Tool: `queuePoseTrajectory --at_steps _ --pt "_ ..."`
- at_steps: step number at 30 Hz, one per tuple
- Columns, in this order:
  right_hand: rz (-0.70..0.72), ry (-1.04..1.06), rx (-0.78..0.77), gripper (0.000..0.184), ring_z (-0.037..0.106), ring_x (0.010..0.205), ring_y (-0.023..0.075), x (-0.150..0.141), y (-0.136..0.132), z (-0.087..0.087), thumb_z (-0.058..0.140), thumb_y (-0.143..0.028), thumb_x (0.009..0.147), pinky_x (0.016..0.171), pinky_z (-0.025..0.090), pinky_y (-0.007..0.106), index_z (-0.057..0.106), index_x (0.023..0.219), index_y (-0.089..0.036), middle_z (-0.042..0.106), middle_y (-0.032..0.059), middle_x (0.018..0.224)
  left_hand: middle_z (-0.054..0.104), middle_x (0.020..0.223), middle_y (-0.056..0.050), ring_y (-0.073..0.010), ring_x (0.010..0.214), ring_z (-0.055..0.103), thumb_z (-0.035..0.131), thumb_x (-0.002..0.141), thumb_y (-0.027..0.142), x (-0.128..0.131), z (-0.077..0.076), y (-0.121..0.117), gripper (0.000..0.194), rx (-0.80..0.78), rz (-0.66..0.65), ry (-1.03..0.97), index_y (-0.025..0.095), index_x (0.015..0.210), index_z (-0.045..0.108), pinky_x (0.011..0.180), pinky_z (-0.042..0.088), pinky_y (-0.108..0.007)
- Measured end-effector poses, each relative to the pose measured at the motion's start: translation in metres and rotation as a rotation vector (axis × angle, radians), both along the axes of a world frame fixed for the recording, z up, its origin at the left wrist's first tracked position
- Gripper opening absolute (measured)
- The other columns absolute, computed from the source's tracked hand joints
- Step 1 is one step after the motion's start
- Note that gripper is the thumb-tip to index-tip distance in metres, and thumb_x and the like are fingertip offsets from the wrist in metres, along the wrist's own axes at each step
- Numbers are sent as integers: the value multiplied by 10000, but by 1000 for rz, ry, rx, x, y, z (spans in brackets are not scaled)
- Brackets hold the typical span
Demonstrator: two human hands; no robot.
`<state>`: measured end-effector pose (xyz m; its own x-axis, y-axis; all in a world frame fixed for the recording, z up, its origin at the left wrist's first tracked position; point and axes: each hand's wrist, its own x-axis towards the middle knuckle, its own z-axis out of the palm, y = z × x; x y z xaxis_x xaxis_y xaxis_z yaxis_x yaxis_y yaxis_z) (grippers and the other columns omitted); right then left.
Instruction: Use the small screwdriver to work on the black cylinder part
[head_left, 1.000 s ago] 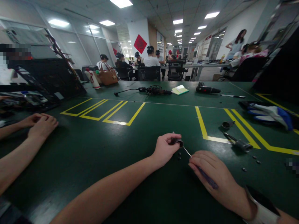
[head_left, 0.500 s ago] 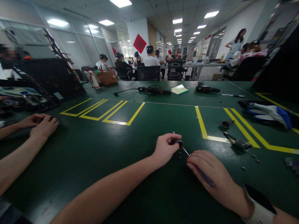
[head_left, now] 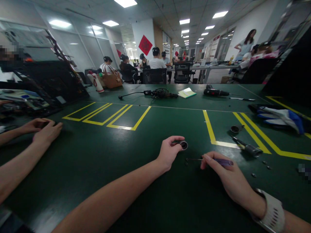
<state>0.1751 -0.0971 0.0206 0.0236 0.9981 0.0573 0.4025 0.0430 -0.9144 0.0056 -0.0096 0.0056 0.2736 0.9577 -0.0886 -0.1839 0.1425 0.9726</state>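
Metal ring (head_left: pixel 184 145) in the left hand (head_left: pixel 169 152) is held up over a broad, dark green worktop (head_left: pixel 109 155) marked out with yellow tape (head_left: pixel 143 118). Toward the far side lie a black cable bundle (head_left: pixel 161 93), a dark drill (head_left: pixel 216 93) and, between the two, a pale notepad (head_left: pixel 187 93). At the right, blue-and-white gloves (head_left: pixel 279 118) rest in a heap. Another person's hands (head_left: pixel 46 129) are at the left, close together around something too hidden to make out. Near the middle, the left hand's thumb and fingers are clamped on the ring, its round opening turned toward the camera. The right hand (head_left: pixel 223 174), a pale watch band (head_left: pixel 273 212) at its wrist, has its fingers closed around a purple-handled screwdriver (head_left: pixel 223 162). To the right, a cylindrical metal part (head_left: pixel 252 150) lies across the tape, with a cup-shaped part (head_left: pixel 235 129) just behind it. Smallest are the nuts: three loose ones (head_left: pixel 253 175) lie in front of the cylindrical part, and two more (head_left: pixel 186 164) lie below the ring, the screwdriver's tip at the farther one; whether it touches, I cannot tell.
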Motion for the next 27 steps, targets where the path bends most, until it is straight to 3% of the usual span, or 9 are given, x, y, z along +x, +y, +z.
queuePoseTrajectory --at_steps 4,9,13,17,23,27 --pt "31 -95 31 390 572 592 167 -4 -1 10 441 -492 872 528 442 280 619 667 -212 626 12 647 689 915 -61 -185 884 645 626 674 -20 0 -2 1 293 16 -3 17 148 911 666 900 490 -419" --pt "76 -176 122 373 543 535 158 -1 -4 18 456 -437 861 502 413 278 580 585 -218 583 -3 563 677 974 -58 -182 922 627 637 698 14 -2 -3 1 288 30 -20 29 162 944 661 908 484 -406" --pt "117 -188 45 378 528 510 160 6 -3 22 454 -424 858 503 396 289 558 559 -218 546 -12 518 658 1015 -62 -180 928 614 655 681 12 -2 -1 1 312 46 -7 15 159 956 651 883 494 -389" --pt "75 -54 -73 386 527 530 170 10 1 15 471 -453 849 510 405 295 554 556 -217 551 -4 524 664 995 -73 -184 931 614 670 676 22 -1 4 -1 305 20 -19 22 140 956 651 887 491 -384" --pt "-39 385 -54 305 557 620 172 8 2 -3 521 -406 857 632 462 315 587 634 -210 582 -7 585 674 1022 -63 -193 960 618 625 704 3 -4 5 -2 324 13 -46 26 165 982 666 916 481 -404" --pt "-8 297 92 238 606 788 199 9 -4 -3 505 -392 881 712 482 323 641 782 -223 653 21 751 675 1048 -53 -183 963 625 612 729 26 -4 3 -2 331 51 -71 45 183 1014 670 925 482 -390"
